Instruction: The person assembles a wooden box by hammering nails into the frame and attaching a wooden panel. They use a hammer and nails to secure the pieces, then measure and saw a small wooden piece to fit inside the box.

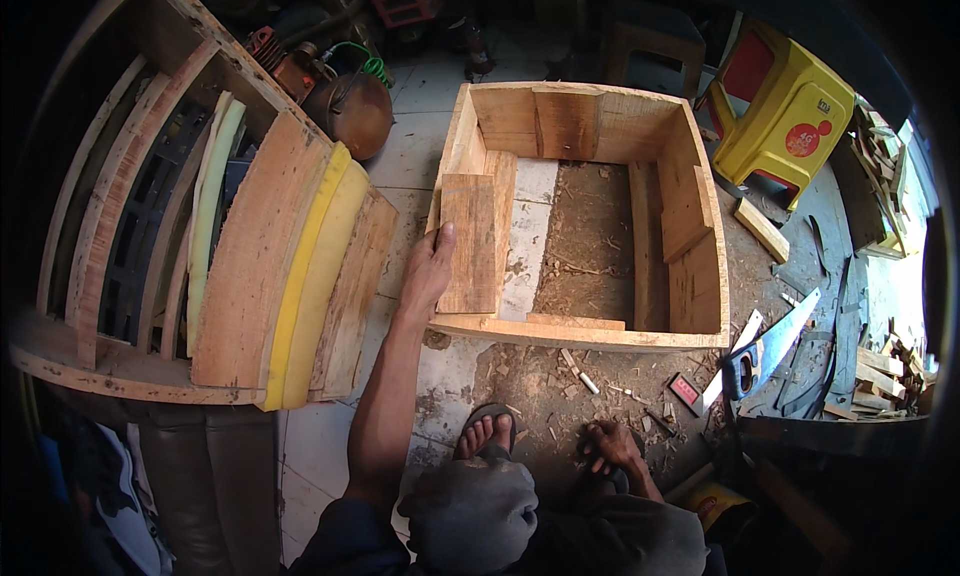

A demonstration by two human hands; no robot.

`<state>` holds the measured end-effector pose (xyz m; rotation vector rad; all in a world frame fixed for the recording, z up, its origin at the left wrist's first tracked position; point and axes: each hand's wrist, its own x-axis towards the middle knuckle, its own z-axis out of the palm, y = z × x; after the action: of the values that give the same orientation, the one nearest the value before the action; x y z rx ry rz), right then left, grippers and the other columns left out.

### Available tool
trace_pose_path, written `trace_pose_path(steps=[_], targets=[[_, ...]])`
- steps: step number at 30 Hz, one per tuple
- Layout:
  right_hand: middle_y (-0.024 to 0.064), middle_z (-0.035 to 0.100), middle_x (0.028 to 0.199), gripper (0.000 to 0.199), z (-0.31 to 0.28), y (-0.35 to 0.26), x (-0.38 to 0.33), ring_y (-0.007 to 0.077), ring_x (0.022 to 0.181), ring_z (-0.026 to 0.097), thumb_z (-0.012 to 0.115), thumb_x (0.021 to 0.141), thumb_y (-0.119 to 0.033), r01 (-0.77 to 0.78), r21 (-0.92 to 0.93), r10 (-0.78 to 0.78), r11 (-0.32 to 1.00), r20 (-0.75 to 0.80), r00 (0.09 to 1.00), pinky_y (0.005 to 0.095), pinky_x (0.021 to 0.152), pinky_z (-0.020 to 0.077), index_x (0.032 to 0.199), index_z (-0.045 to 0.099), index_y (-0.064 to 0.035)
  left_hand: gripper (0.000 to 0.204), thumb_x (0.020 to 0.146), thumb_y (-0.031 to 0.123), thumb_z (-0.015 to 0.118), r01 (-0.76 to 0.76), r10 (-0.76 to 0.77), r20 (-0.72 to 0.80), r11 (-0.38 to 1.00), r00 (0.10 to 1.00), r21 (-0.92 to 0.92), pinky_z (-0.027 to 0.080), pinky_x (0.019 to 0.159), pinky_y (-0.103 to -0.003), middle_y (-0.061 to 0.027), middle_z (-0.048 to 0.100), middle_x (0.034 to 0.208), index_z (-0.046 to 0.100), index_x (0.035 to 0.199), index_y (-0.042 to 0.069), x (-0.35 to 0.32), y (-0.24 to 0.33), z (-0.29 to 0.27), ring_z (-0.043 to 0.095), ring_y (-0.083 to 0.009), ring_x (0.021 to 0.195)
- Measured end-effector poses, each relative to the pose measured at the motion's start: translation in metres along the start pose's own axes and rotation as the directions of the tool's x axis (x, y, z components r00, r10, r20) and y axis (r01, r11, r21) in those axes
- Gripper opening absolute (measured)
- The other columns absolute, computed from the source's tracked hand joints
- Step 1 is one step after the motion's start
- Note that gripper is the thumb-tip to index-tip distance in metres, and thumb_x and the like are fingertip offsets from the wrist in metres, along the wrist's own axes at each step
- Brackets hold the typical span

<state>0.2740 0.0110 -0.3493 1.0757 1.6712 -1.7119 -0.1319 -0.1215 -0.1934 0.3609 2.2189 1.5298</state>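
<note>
A wooden frame box (540, 333) with open top and bottom lies on the floor in front of me. My left hand (430, 268) grips the left edge of a short wooden board (467, 244) at the box's left side. The board covers part of the left wall, and my fingers under it are mostly hidden. My right hand (612, 446) hangs by my right knee, in shade, with its fingers curled. Whether anything is in it is hidden. Nearest to it on the floor are a red-and-black small box (686, 394) and a white stick-like piece (580, 373).
On the left a slatted wooden piece (250, 266) with a yellow foam strip (318, 276) rests on a brown padded seat (205, 476). To the right are a handsaw (775, 346), a wood block (762, 230) and a yellow stool (795, 111). A compressor tank (355, 114) stands behind.
</note>
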Motion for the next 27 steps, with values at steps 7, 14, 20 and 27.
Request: trace_pose_path(steps=[7,14,20,27], targets=[[0.0108,0.076,0.096,0.051,0.003,-0.009,-0.003,0.0212,0.055,0.071,0.047,0.108,-0.039,-0.033,0.0,0.033,0.999,-0.01,0.999,0.0316,0.042,0.0557,0.138,0.057,0.0005,0.066,0.11,0.051,0.046,0.016,-0.016,-0.007,0.999,1.0,0.027,0.049,0.1,-0.034,-0.0167,0.068,0.125,0.059,0.138,-0.007,-0.005,-0.006,0.0,0.064,-0.0192,0.114],[0.0107,0.076,0.095,0.053,0.003,-0.003,-0.001,0.0215,0.055,0.072,0.048,0.108,-0.043,-0.013,0.035,0.012,0.999,0.008,1.0,0.0318,0.041,0.0556,0.138,0.056,0.0004,0.063,0.11,0.049,0.046,-0.032,0.034,-0.019,0.995,0.999,0.09,0.049,0.099,-0.033,-0.0161,0.07,0.122,0.061,0.136,-0.007,-0.002,-0.006,0.001,0.065,-0.0194,0.111],[0.0101,0.075,0.095,0.046,0.002,-0.006,-0.003,0.022,0.057,0.072,0.045,0.11,-0.036,-0.01,0.039,0.009,0.999,0.018,1.0,0.0312,0.042,0.0557,0.135,0.059,-0.0006,0.063,0.11,0.049,0.046,0.007,-0.006,-0.021,0.999,1.0,0.053,0.048,0.098,-0.034,-0.0152,0.071,0.121,0.062,0.133,-0.007,-0.004,-0.004,0.005,0.065,-0.0193,0.111],[0.0098,0.075,0.094,0.045,0.004,-0.016,-0.007,0.0219,0.057,0.072,0.045,0.109,-0.036,-0.022,-0.021,0.022,1.0,0.003,1.0,0.0311,0.042,0.0555,0.132,0.06,-0.0004,0.064,0.109,0.05,0.047,0.008,-0.004,-0.046,0.996,0.999,0.083,0.048,0.099,-0.034,-0.0153,0.07,0.122,0.062,0.134,-0.007,-0.012,0.004,0.001,0.065,-0.0196,0.112]])
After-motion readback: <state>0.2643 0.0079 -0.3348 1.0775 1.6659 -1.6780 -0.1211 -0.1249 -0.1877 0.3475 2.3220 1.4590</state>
